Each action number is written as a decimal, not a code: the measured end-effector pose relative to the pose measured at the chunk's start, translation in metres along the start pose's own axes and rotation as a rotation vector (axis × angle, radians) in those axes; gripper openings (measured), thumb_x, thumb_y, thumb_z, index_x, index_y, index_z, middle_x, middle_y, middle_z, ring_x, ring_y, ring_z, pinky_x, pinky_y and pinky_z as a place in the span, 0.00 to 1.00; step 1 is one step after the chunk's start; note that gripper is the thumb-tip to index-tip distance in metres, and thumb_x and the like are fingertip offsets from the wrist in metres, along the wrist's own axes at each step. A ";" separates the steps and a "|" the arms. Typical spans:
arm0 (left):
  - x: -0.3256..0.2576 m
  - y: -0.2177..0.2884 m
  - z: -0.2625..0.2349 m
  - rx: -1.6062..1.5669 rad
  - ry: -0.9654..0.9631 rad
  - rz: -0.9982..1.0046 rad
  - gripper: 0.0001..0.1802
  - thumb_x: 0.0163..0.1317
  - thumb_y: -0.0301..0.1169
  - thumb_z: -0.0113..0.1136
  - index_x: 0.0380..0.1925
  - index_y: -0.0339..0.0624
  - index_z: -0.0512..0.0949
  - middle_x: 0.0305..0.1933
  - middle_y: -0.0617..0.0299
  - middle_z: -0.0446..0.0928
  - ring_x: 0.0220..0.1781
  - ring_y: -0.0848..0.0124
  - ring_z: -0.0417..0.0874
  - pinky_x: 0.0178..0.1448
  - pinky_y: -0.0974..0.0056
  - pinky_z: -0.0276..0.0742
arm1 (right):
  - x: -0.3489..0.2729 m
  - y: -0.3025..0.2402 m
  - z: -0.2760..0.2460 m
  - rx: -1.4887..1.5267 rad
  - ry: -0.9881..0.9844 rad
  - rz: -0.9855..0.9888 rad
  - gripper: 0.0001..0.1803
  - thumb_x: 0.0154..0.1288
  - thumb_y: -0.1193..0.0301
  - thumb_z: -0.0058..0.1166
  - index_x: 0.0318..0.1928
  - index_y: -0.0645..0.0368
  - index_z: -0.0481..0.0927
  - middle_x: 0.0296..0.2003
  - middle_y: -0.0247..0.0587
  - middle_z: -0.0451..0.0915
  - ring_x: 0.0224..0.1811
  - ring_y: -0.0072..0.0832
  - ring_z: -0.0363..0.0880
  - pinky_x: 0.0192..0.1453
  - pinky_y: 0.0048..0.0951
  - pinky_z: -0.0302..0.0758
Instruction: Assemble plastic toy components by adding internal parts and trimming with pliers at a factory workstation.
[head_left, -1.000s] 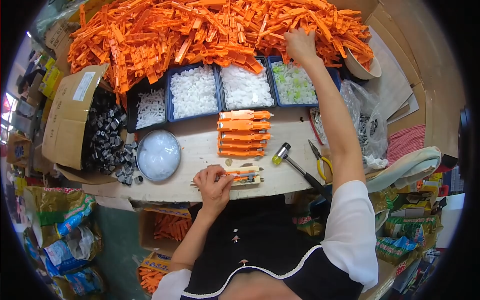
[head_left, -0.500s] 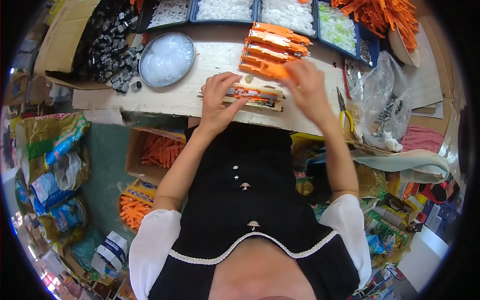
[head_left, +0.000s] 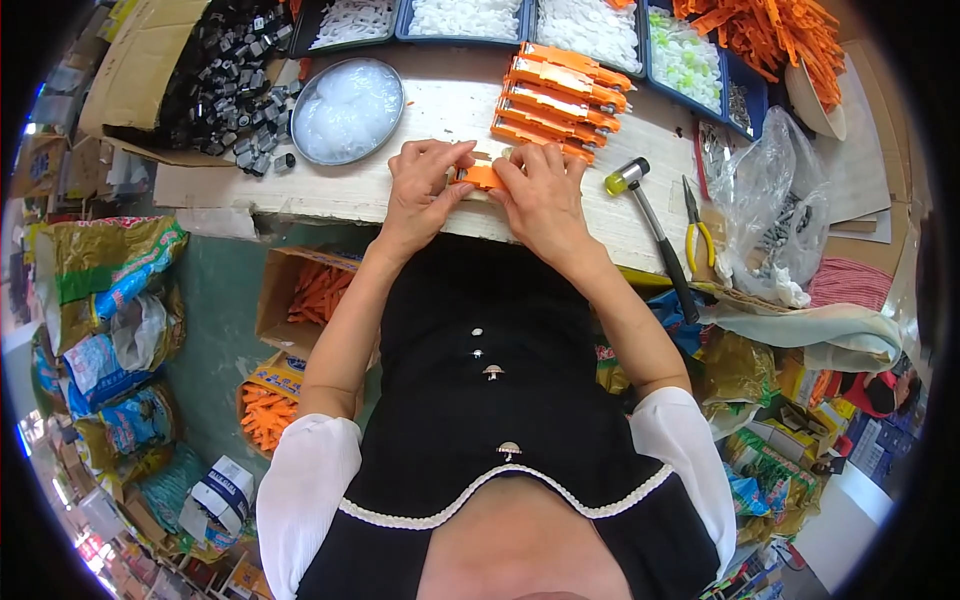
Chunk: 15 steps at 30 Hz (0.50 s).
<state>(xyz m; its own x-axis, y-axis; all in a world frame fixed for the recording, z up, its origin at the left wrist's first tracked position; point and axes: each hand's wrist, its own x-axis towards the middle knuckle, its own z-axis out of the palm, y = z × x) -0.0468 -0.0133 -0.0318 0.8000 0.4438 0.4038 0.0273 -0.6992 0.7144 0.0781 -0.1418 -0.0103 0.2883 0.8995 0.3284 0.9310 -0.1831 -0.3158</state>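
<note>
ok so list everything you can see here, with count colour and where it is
orange piece: one, orange, table edge, held between both hands
finished orange pieces: a row of about six, orange, just beyond the hands
round dish: one, metal with whitish contents, left of the hands
hammer: one, black handle, yellowish head, right of the hands
pliers: one pair, yellow handles, right of the hammer
trays: several, blue, white and pale green parts, far table edge
black parts: a heap, far left
plastic bag: one, clear, right
left hand: on the orange piece
right hand: on the orange piece
</note>
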 end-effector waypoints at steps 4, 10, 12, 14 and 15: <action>0.009 0.001 -0.004 0.042 -0.089 0.027 0.21 0.46 0.26 0.62 0.45 0.49 0.76 0.36 0.68 0.75 0.45 0.69 0.68 0.51 0.64 0.57 | -0.003 0.005 -0.003 0.043 -0.002 0.002 0.15 0.49 0.69 0.58 0.40 0.55 0.75 0.37 0.36 0.70 0.43 0.34 0.65 0.46 0.38 0.57; 0.016 0.003 -0.013 0.267 -0.284 0.222 0.20 0.46 0.21 0.57 0.41 0.57 0.79 0.38 0.68 0.72 0.45 0.68 0.66 0.48 0.63 0.55 | -0.050 0.063 -0.040 -0.143 0.194 0.262 0.19 0.56 0.65 0.53 0.47 0.57 0.72 0.43 0.44 0.69 0.45 0.38 0.67 0.46 0.41 0.61; 0.021 0.004 -0.009 0.279 -0.325 0.266 0.21 0.46 0.20 0.56 0.40 0.58 0.79 0.40 0.67 0.71 0.45 0.68 0.66 0.47 0.63 0.55 | -0.074 0.079 -0.050 -0.454 0.079 0.520 0.17 0.56 0.65 0.52 0.46 0.57 0.72 0.40 0.43 0.71 0.44 0.39 0.67 0.44 0.43 0.62; 0.021 0.001 -0.009 0.244 -0.360 0.277 0.25 0.43 0.17 0.55 0.40 0.59 0.79 0.40 0.66 0.71 0.45 0.68 0.66 0.46 0.63 0.55 | -0.082 0.084 -0.046 -0.459 0.007 0.505 0.16 0.56 0.66 0.52 0.44 0.57 0.72 0.38 0.43 0.71 0.44 0.39 0.68 0.44 0.42 0.62; 0.021 0.002 -0.009 0.239 -0.367 0.286 0.25 0.43 0.17 0.55 0.40 0.59 0.79 0.40 0.66 0.71 0.45 0.68 0.66 0.46 0.63 0.55 | -0.085 0.087 -0.044 -0.457 -0.065 0.480 0.14 0.56 0.67 0.51 0.43 0.58 0.72 0.36 0.42 0.71 0.43 0.39 0.68 0.43 0.41 0.62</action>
<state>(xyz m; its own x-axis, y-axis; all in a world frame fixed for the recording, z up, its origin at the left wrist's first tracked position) -0.0348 -0.0004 -0.0170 0.9516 0.0206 0.3067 -0.1216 -0.8912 0.4370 0.1441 -0.2519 -0.0267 0.6940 0.6953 0.1868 0.7077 -0.7066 0.0005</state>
